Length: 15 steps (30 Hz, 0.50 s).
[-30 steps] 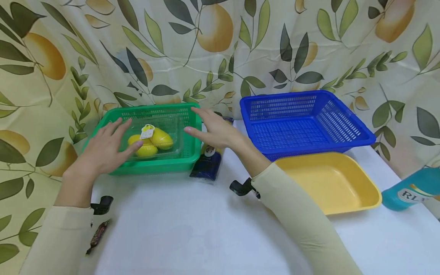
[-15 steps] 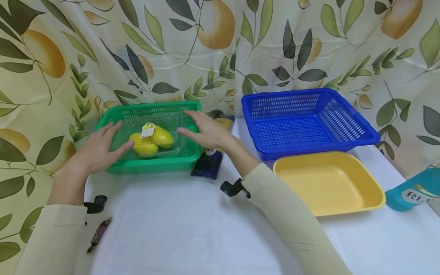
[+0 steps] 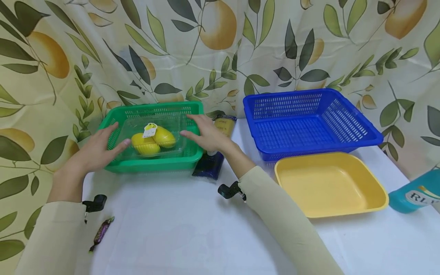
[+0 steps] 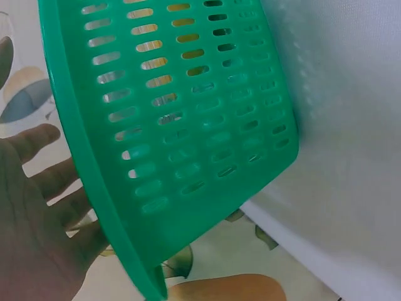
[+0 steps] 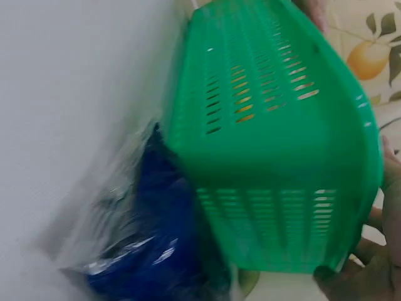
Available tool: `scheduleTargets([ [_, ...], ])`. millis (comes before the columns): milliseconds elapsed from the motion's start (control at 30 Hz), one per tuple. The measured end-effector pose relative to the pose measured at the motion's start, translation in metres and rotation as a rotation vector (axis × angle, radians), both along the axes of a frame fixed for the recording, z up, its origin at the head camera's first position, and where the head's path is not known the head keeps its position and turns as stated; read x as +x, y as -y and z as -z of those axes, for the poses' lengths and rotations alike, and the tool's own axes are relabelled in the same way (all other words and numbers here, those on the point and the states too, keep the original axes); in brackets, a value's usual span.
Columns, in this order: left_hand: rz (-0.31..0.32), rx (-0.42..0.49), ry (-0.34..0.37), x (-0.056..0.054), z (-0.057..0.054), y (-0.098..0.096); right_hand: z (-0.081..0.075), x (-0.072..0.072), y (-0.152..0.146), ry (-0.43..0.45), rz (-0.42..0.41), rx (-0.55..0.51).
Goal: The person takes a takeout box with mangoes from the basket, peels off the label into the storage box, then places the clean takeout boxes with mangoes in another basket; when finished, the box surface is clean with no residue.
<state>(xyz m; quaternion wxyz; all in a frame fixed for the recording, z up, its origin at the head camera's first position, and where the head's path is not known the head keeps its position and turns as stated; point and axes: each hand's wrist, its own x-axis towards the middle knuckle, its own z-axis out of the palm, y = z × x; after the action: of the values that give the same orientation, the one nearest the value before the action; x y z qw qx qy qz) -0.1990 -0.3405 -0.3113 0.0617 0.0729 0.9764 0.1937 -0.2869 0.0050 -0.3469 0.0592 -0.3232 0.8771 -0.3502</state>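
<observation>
A green slatted basket [image 3: 151,164] stands on the white table at the left. Inside it is a clear plastic box [image 3: 178,143] of yellow, lemon-like fruits [image 3: 146,145] with a white tag [image 3: 149,131]. At the basket's left side is my left hand [image 3: 94,152], its thumb apart and its fingers extended by the rim. My right hand [image 3: 207,133] is at the right end, fingers straight over the rim and thumb pointing inward. In the right wrist view its fingers [image 5: 369,263] are close to the rim; whether they touch it I cannot tell.
Beside the green basket lies a blue and gold packet [image 3: 209,168], partly under my right hand. A blue basket [image 3: 309,149] and a yellow tray [image 3: 330,212] stand at the right, near a teal bottle [image 3: 412,194]. One wrapped candy [image 3: 102,233] lies at front left.
My right hand has shifted left and slightly down to the basket's right rim. My left hand has moved slightly left and down. The basket and its contents look unmoved.
</observation>
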Motion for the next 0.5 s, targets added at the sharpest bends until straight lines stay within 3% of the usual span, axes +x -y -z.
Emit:
scheduleTargets([
  [333, -0.031, 0.102, -0.015, -0.009, 0.008, 0.007, 0.012, -0.001, 0.001, 0.082, 0.084, -0.036],
  [500, -0.056, 0.108, 0.093, -0.011, 0.009, 0.010, 0.013, -0.001, 0.000, 0.118, 0.098, -0.047],
])
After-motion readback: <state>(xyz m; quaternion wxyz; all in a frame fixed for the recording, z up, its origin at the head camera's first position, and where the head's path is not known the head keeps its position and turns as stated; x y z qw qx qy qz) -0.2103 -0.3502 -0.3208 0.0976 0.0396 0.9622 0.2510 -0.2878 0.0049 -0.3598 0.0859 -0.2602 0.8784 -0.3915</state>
